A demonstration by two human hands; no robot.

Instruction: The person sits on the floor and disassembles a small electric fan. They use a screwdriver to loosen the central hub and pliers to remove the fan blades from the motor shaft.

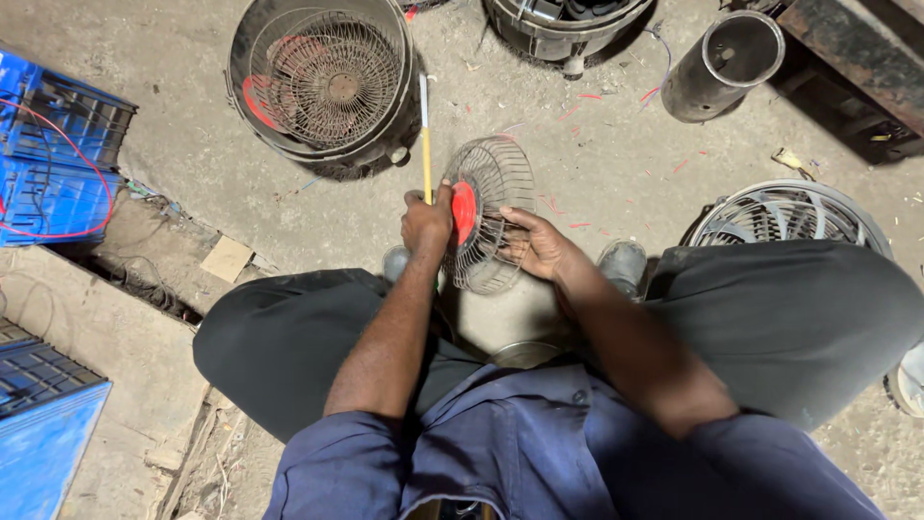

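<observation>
A small round wire fan guard (pixel 493 183) with a red centre disc (pixel 463 212) stands on edge between my knees. My right hand (pixel 541 246) is spread against its back side and steadies it. My left hand (pixel 426 220) is closed around a tool with a yellow handle and pale shaft (pixel 424 135), which points away from me; the hand sits right beside the red disc. A grey rounded metal piece (pixel 500 318) lies under the guard, between my legs.
A dark tub holding rusty fan guards (pixel 322 82) stands ahead to the left. A second tub (pixel 563 24) and a metal cylinder (pixel 722 63) are at the far right; a grey fan grille (pixel 784 212) lies at my right knee. Blue crates (pixel 53 154) are on the left.
</observation>
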